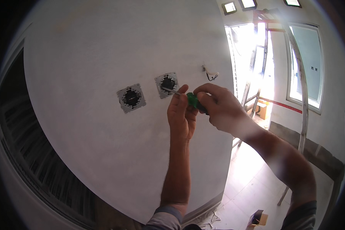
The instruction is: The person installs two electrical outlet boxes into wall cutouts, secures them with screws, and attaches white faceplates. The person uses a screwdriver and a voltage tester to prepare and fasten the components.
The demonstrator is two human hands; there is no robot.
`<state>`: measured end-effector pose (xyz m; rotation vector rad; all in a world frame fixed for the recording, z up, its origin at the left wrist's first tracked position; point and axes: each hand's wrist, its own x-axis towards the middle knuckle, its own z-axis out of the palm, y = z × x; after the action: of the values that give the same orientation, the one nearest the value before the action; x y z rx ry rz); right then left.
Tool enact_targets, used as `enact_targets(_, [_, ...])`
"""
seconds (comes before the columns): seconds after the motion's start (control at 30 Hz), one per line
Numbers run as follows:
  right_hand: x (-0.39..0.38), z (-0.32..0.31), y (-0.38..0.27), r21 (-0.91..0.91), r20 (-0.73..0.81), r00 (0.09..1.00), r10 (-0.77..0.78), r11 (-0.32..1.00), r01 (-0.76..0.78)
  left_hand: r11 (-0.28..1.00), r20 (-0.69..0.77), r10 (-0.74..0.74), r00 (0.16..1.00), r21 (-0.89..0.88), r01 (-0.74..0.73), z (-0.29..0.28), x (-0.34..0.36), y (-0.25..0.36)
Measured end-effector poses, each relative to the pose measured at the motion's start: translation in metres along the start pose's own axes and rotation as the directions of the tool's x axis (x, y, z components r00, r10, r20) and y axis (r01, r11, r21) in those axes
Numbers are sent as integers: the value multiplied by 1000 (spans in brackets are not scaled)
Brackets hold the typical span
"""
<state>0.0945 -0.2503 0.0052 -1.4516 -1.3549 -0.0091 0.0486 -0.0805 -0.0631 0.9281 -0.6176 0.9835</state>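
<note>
A screwdriver with a green and dark handle [193, 100] points left toward the wall. Its thin metal shaft [170, 91] ends at the lower left of a socket insert [173, 94], which has a grey metal frame and black centre. My right hand [223, 108] is closed round the back of the handle. With fingers closed at the front of the handle and the shaft, my left hand [179, 112] steadies the tool. Whether the tip sits in a screw is too small to tell. A second, similar insert [140, 92] is mounted further left on the wall.
Loose wires [211, 75] stick out of the wall on the right. Beyond the wall's edge stands a tall ladder [303, 96] before a bright doorway. A cardboard box [261, 110] is behind it; a small open box [262, 218] lies on the floor. Dark slats [38, 134] are at the left.
</note>
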Motion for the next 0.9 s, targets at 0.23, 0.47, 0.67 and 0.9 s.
enact_targets(0.23, [-20, 12, -6, -518, 117, 941, -318, 789, 331, 999, -115, -35, 993, 27, 38, -3, 5, 9])
enact_targets(0.47, [-19, 7, -9, -626, 217, 776, -592, 525, 576, 981, -13, 6, 1000, -195, -8, -20, 16, 9])
enact_targets(0.67, [0, -1, -30, -596, 169, 980, -109, 780, 190, 923, -136, -85, 987, -383, 27, 46, -1, 6])
enact_targets(0.9, [-20, -8, -25, -762, 325, 849, -416, 416, 496, 924, 116, 204, 972, -351, -152, -2, 13, -41])
